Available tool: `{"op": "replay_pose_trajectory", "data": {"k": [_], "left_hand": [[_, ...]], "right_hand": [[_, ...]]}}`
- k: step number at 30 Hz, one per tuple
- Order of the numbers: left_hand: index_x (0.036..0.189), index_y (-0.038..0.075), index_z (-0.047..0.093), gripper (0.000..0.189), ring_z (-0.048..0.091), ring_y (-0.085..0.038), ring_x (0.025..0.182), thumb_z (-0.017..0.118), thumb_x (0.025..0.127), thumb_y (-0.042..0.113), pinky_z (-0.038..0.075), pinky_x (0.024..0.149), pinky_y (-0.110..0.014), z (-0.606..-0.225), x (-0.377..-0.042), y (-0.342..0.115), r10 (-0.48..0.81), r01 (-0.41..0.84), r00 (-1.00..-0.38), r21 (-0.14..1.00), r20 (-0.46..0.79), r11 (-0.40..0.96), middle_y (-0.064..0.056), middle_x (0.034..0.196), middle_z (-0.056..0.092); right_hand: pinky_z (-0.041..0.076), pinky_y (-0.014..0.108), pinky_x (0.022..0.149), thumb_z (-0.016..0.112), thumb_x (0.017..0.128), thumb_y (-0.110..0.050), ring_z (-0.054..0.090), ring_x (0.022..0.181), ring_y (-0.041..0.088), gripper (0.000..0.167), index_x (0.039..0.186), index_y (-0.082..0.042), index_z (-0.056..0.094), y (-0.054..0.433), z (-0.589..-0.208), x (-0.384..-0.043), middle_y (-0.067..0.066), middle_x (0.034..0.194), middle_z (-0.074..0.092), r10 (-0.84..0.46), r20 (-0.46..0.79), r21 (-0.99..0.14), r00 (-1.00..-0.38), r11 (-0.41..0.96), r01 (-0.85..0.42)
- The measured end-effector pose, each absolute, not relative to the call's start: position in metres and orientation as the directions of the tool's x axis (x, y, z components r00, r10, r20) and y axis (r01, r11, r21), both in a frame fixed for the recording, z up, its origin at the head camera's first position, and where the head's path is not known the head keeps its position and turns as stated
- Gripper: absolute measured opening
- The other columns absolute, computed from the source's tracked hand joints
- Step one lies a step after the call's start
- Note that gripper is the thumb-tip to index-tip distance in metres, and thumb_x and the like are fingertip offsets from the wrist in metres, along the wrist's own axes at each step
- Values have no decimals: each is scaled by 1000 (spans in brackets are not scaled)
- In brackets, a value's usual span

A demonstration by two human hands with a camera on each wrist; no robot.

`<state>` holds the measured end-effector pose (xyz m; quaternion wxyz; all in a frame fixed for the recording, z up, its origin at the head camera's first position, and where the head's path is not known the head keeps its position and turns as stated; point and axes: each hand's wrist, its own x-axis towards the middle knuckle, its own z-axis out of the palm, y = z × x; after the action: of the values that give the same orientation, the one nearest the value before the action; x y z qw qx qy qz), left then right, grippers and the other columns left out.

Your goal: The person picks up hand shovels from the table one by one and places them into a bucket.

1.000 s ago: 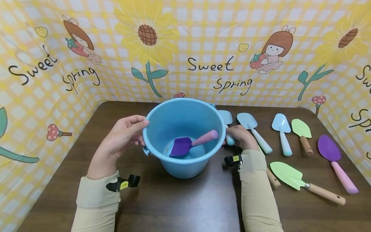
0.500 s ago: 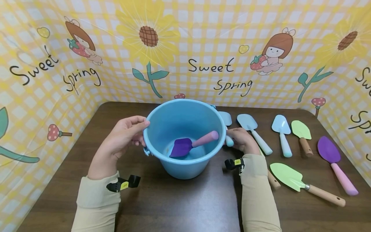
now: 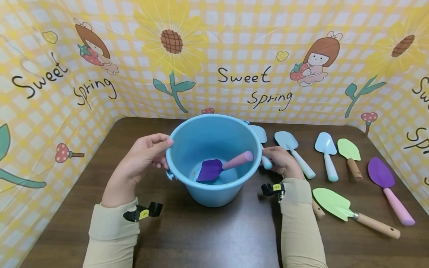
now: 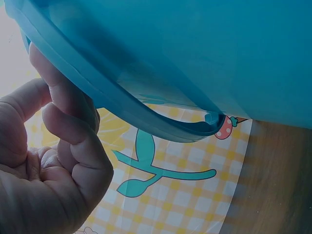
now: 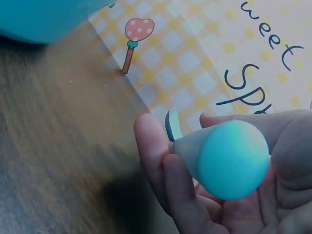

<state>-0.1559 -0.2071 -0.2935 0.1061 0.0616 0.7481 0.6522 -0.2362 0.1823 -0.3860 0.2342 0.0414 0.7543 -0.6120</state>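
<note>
A light blue bucket (image 3: 214,195) stands on the table, and my left hand (image 3: 142,156) pinches its rim at the left, thumb on top. In the left wrist view the bent fingers (image 4: 73,126) lie against the bucket's hanging handle (image 4: 141,114) and rim. Inside the bucket lies a toy shovel with a purple blade (image 3: 209,170) and pink handle. To the right of the bucket, my right hand (image 3: 281,160) grips a light blue toy shovel (image 3: 266,162) by its handle. The teal handle end (image 5: 234,160) faces the right wrist camera; its blade is partly hidden behind the bucket.
Right of my right hand lie two blue shovels (image 3: 286,140) (image 3: 325,143), a small green shovel (image 3: 348,149), a purple shovel (image 3: 380,171) and a larger green trowel (image 3: 331,201). Another wooden handle (image 3: 317,210) shows beside my right forearm. Patterned cloth (image 3: 234,44) walls the table.
My right hand has shifted slightly to the right, and the blue shovel it grips has turned a little, its blade moving left. The left hand and the bucket have stayed put.
</note>
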Motion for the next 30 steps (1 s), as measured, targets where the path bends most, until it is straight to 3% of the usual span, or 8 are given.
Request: {"op": "replay_pose_trajectory", "data": {"k": [12,20,30], "left_hand": [[117,-1,54,31,66,-12,54,60,100,24,50,54,-21,-294,-156,-208,231,-42,-970,989,-75,145,2,68,68],[117,-1,54,31,65,-11,53,60,100,24,50,53,-21,-293,-156,-208,229,-44,-970,989,-76,145,2,68,68],[118,-1,53,31,66,-11,53,59,100,24,49,53,-21,-294,-157,-207,230,-47,-970,989,-80,143,2,69,68]], "right_hand": [[52,26,80,44,106,-24,60,83,9,48,140,10,43,183,-376,-239,8,108,54,-230,-346,-932,-910,197,305],[51,26,78,41,107,-21,66,79,8,45,137,12,39,188,-362,-234,-2,86,63,-302,-303,-953,-904,121,279],[48,21,71,40,108,-19,72,77,5,52,145,14,25,192,-347,-230,-4,82,69,-316,-283,-958,-906,56,280]]}}
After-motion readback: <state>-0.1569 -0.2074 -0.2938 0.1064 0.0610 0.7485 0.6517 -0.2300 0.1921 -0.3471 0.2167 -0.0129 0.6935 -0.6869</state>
